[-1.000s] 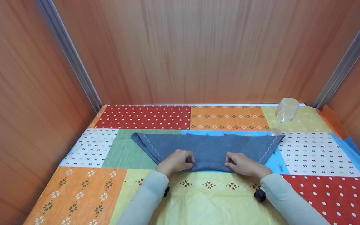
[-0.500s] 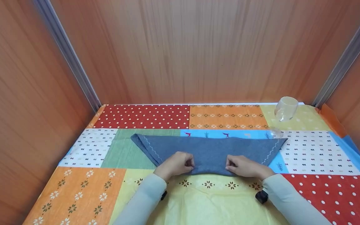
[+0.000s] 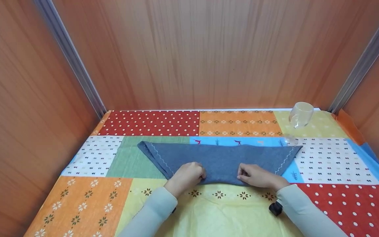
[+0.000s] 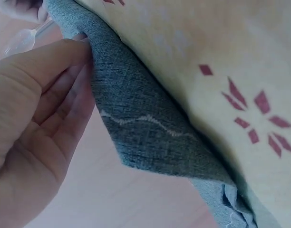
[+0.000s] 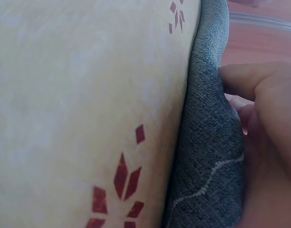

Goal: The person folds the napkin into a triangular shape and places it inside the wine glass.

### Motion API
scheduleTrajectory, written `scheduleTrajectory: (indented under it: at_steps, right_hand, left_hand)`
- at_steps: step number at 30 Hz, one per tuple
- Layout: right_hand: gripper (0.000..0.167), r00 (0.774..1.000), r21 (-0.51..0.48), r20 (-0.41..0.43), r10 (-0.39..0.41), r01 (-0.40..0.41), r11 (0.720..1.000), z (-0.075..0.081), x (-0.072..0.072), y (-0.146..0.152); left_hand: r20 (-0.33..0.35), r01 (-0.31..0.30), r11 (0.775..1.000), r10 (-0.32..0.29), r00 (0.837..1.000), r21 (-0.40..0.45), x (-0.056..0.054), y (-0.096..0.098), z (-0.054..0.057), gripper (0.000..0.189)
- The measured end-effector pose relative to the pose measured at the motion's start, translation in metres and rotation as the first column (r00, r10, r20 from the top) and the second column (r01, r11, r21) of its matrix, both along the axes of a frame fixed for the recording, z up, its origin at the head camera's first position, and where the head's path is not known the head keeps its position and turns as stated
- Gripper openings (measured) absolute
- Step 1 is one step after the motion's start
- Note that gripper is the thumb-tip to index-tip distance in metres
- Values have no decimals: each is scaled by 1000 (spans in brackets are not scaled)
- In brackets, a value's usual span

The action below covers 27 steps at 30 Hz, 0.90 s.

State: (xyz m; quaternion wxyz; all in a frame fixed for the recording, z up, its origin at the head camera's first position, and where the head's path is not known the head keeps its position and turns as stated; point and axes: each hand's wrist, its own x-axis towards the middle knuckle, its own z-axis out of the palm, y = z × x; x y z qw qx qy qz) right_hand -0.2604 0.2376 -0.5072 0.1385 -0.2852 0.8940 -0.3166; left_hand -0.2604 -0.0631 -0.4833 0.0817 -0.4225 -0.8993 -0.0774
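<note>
A grey-blue cloth (image 3: 222,161) with pale wavy stitching lies folded into a wide, long shape, its far edge the longer one. At its near edge, left of centre, my left hand (image 3: 187,176) holds the fold with knuckles turned up. In the left wrist view the thumb and fingers of that hand (image 4: 45,104) pinch the cloth (image 4: 131,104). My right hand (image 3: 257,175) pinches the same near edge right of centre. Its thumb presses on the cloth (image 5: 207,118) in the right wrist view, while the fingertips are partly hidden behind it.
A clear stemmed glass (image 3: 301,115) stands at the back right, its foot close to the cloth's far right corner. A patchwork-print tablecloth (image 3: 219,214) covers the table. Wood-grain panels (image 3: 189,56) rise behind and at both sides.
The cloth has shifted slightly toward me. My left hand has since rolled so its knuckles face up and its thumb is hidden in the head view. The right hand has barely moved.
</note>
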Motion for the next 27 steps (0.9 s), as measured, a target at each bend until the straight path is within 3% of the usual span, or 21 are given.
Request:
scheduleTrajectory:
  at_steps: [4,8,10,13,15,16,20,27]
  right_hand:
    - [6,999,-4,-34,6,-6,1000,0,1,-2]
    - [3,988,5,-153,8,-7,1000,2,4,-6]
    - [5,964,39,-266,19,-9,999,3,6,-9]
    - [10,909,103,-414,44,-1,995,5,9,-15]
    - [10,878,138,-475,67,0,990,6,11,-17]
    - [11,872,152,-484,74,0,988,7,12,-19]
    - [12,876,191,-474,96,-4,982,10,16,-20]
    - [14,907,177,-410,97,-25,984,11,16,-14]
  left_hand:
    - [9,-10,1000,10,1000,-2,0,0,0,20]
    - [17,-26,1000,26,1000,-2,1,1,-1,18]
    - [23,-33,999,33,999,0,2,1,-1,20]
    - [26,-39,999,38,999,4,2,1,0,21]
    - [31,-42,999,42,999,4,3,0,0,22]
    - [34,-44,999,43,998,2,3,0,-1,21]
    - [45,-47,999,47,998,-7,3,0,-1,18]
    - [42,-31,999,30,999,20,2,-3,0,16]
